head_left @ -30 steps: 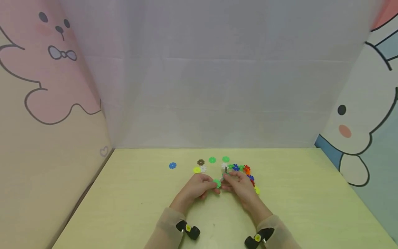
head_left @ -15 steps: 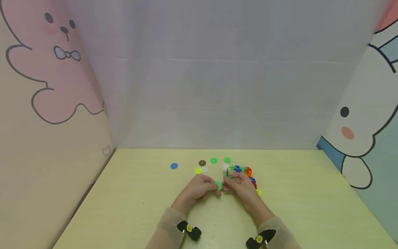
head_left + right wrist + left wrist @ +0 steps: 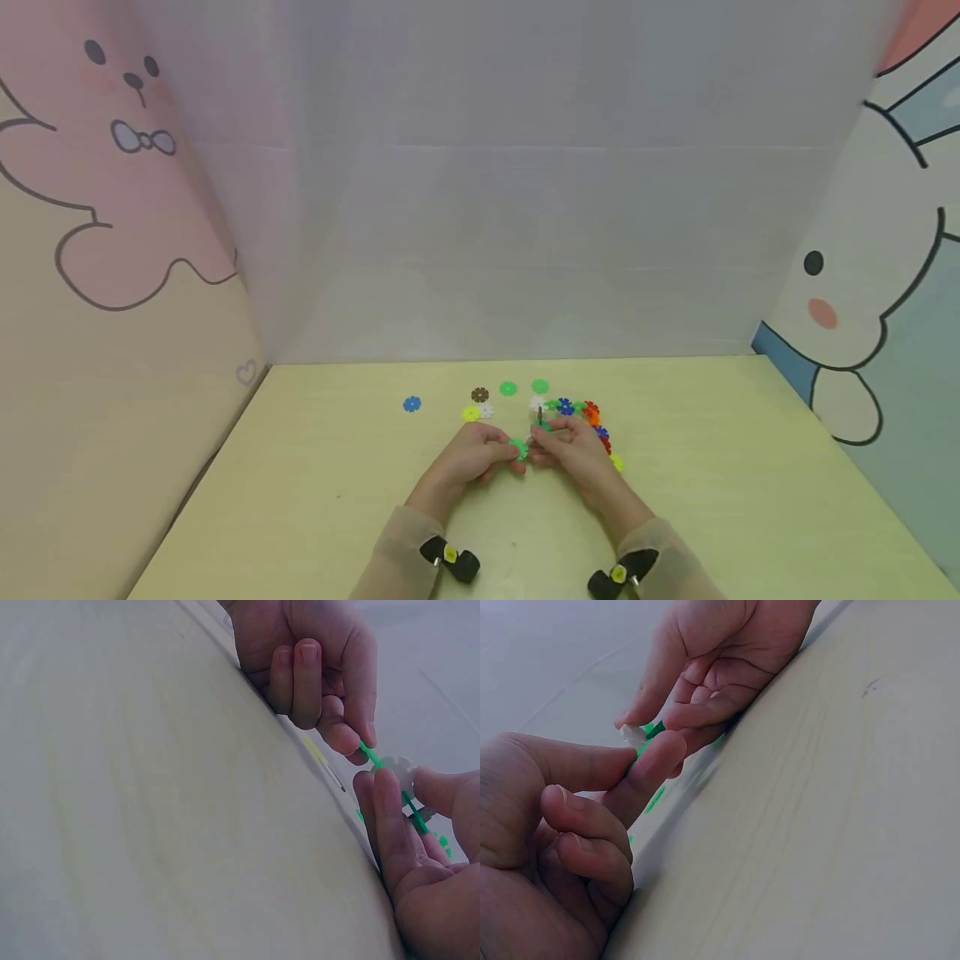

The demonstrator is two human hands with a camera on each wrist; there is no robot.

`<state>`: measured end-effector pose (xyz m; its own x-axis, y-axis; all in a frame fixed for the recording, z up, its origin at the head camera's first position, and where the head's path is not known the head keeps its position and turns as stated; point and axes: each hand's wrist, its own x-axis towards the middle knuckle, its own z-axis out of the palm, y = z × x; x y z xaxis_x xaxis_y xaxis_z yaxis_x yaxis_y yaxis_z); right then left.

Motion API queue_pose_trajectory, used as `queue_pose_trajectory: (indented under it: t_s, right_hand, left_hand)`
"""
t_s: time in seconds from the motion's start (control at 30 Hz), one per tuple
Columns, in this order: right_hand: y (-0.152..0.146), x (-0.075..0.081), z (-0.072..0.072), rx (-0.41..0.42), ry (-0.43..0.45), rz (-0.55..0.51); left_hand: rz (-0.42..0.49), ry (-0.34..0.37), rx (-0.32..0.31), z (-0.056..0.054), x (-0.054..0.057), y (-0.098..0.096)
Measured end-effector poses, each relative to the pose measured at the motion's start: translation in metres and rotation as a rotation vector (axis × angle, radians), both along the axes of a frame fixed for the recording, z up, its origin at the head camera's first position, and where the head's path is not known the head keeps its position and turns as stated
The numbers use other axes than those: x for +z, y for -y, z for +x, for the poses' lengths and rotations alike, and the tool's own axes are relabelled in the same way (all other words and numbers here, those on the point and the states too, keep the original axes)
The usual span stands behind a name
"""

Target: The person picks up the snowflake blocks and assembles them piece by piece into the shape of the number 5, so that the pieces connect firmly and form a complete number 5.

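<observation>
My left hand [image 3: 474, 454] pinches a light green notched snowflake disc [image 3: 520, 449] between thumb and index finger. Close beside it, my right hand [image 3: 577, 448] holds a white disc [image 3: 397, 771] between its thumb and fingers. The green disc's edge meets the white one; how deep the slots sit cannot be made out. A darker green disc [image 3: 542, 426] and an upright brown disc [image 3: 540, 414] show at the right fingertips, seemingly joined to the white disc. Behind the right hand runs a linked chain of discs with blue [image 3: 566, 406], red, orange and yellow [image 3: 617, 462] pieces, partly hidden.
Loose discs lie on the pale table [image 3: 315, 467] beyond the hands: blue [image 3: 412, 404], brown [image 3: 480, 394], yellow [image 3: 470, 413], white [image 3: 487, 411] and two green ones [image 3: 508, 388]. A white curtain [image 3: 480, 208] hangs behind the table, with printed panels at both sides.
The head view shifts slightly. Both hands keep their hold on the discs and stay close together, with hardly any visible movement.
</observation>
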<state>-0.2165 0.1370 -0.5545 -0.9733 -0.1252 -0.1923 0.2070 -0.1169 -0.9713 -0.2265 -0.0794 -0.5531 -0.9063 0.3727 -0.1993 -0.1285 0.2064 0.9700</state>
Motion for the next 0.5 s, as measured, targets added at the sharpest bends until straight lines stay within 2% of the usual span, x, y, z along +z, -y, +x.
queue_pose_trajectory:
  t_s: [0.5]
  right_hand:
    - [0.0011,0.0008,0.0001,0.03,-0.001,0.018]
  left_hand:
    - [0.048,0.004,-0.019,-0.0015,-0.0011,0.0031]
